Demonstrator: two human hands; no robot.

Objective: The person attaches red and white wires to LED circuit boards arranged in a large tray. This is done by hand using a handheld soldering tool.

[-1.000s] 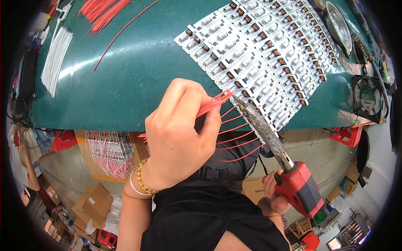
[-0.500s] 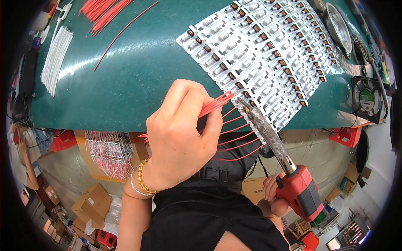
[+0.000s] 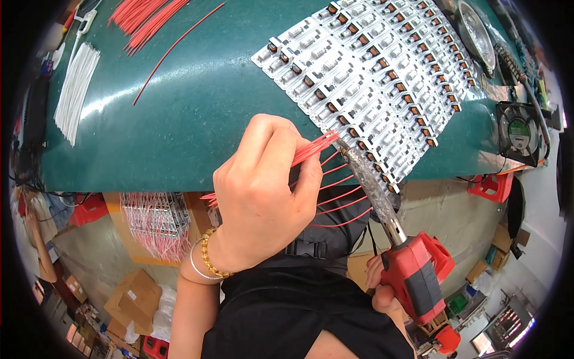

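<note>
A bundle of thin red wires (image 3: 315,148) is pinched between the thumb and fingers of my left hand (image 3: 260,185). Its ends reach the near-left edge of a white circuit board panel (image 3: 327,64), which carries rows of small components. My right hand (image 3: 382,288) grips the red and black handle of a soldering gun (image 3: 372,182). The gun's tip meets the panel edge beside the wire ends; whether it touches a wire is too small to tell. Several red wires (image 3: 344,194) run from that edge below the bundle and hang over my lap, partly behind my left hand.
On the green table (image 3: 197,131) lie white wires (image 3: 76,93), a pile of red wires (image 3: 152,24) and one loose red wire (image 3: 176,54). A metal bowl (image 3: 476,36) and a small fan (image 3: 518,133) are at the right. Wired panels (image 3: 155,221) lie in a box below.
The soldering gun has shifted left and its tip slightly up along the panel edge, toward the wire ends. My left hand has moved slightly right with the bundle.
</note>
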